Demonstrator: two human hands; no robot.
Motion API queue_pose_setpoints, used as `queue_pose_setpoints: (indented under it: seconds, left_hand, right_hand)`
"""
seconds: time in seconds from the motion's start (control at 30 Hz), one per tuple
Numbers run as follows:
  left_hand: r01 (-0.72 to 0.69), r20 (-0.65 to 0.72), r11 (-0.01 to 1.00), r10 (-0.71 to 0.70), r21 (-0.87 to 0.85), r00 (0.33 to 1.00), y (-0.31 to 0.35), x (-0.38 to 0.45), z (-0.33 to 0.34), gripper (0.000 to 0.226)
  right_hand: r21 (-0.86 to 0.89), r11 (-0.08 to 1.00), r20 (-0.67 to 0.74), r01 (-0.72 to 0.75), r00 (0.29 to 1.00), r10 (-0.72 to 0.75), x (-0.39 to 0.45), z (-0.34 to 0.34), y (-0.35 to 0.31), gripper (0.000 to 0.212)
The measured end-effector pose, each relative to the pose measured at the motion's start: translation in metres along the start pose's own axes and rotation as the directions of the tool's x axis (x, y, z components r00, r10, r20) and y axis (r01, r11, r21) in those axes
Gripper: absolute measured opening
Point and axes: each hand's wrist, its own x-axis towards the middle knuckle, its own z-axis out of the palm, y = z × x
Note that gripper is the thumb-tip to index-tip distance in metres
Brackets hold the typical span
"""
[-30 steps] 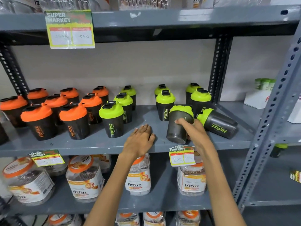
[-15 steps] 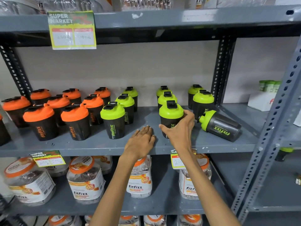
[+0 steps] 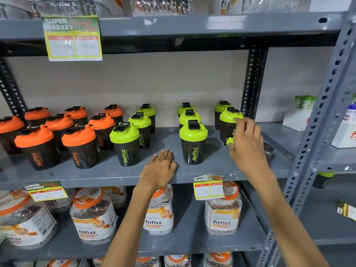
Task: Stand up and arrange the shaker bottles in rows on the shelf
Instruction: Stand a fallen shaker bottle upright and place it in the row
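Note:
Several orange-lidded shaker bottles (image 3: 79, 147) stand in rows at the left of the grey shelf (image 3: 167, 139). To their right, green-lidded bottles (image 3: 126, 143) stand in three files. The front bottle of the middle file (image 3: 193, 143) stands upright by itself. At the right, one green-lidded bottle (image 3: 269, 149) lies on its side, mostly hidden by my right hand (image 3: 246, 139), whose thumb and fingers curl around its lid end. My left hand (image 3: 161, 166) rests flat on the shelf's front edge with its fingers together.
Fitfizz jars (image 3: 92, 216) fill the lower shelf, and price tags (image 3: 209, 187) hang from the shelf edges. A perforated grey post (image 3: 317, 132) rises at the right. White boxes (image 3: 296, 116) stand on the neighbouring shelf.
My right hand stood a green-lidded bottle upright at the front of the middle file, let go, and moved right onto the lying bottle. My left hand has stayed put.

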Motion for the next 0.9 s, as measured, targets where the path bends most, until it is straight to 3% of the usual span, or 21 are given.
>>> queue_pose_setpoints:
  seconds: [0.07,0.13,0.23,0.37,0.5,0.6,0.7,0.8,0.9]
  left_hand:
    - [0.013,-0.003,1.000,-0.013,0.006,1.000,0.003,-0.002,0.000,0.057]
    - [0.029,-0.005,1.000,-0.029,0.006,1.000,0.005,-0.003,0.000,0.057]
    - [0.035,-0.004,0.999,-0.035,0.001,0.999,0.006,-0.004,0.000,0.057]
    - [0.031,-0.003,1.000,-0.031,-0.004,1.000,0.006,-0.005,-0.001,0.056]
    - [0.020,0.002,1.000,-0.020,0.010,1.000,0.005,-0.005,-0.002,0.054]
    - [0.020,-0.002,1.000,-0.020,0.006,1.000,0.005,-0.006,-0.002,0.056]
    - [0.020,-0.001,1.000,-0.020,0.007,1.000,0.005,-0.006,-0.002,0.057]
    - [0.023,-0.001,1.000,-0.023,0.009,1.000,0.005,-0.007,-0.001,0.058]
    - [0.026,0.000,1.000,-0.026,0.017,1.000,0.004,-0.007,0.000,0.058]
  right_hand:
    - [-0.169,0.983,0.217,-0.073,0.970,0.109,0.005,0.002,0.011,0.097]
    - [-0.251,0.961,0.328,-0.113,0.924,0.194,0.006,0.007,0.018,0.103]
    - [-0.330,0.934,0.342,-0.137,0.905,0.254,0.003,0.013,0.021,0.096]
    - [-0.308,0.945,0.250,-0.111,0.949,0.193,-0.001,0.014,0.024,0.079]
    - [-0.133,0.986,0.231,-0.100,0.964,0.129,-0.002,0.014,0.031,0.082]
    - [0.209,0.966,0.190,-0.154,0.975,0.115,0.001,0.014,0.031,0.089]
    - [0.576,0.779,0.148,-0.247,0.969,0.198,0.006,0.014,0.032,0.084]
    - [0.692,0.641,0.145,-0.333,0.933,0.328,0.007,0.016,0.031,0.081]
    - [0.739,0.569,0.143,-0.362,0.909,0.392,0.006,0.023,0.034,0.079]
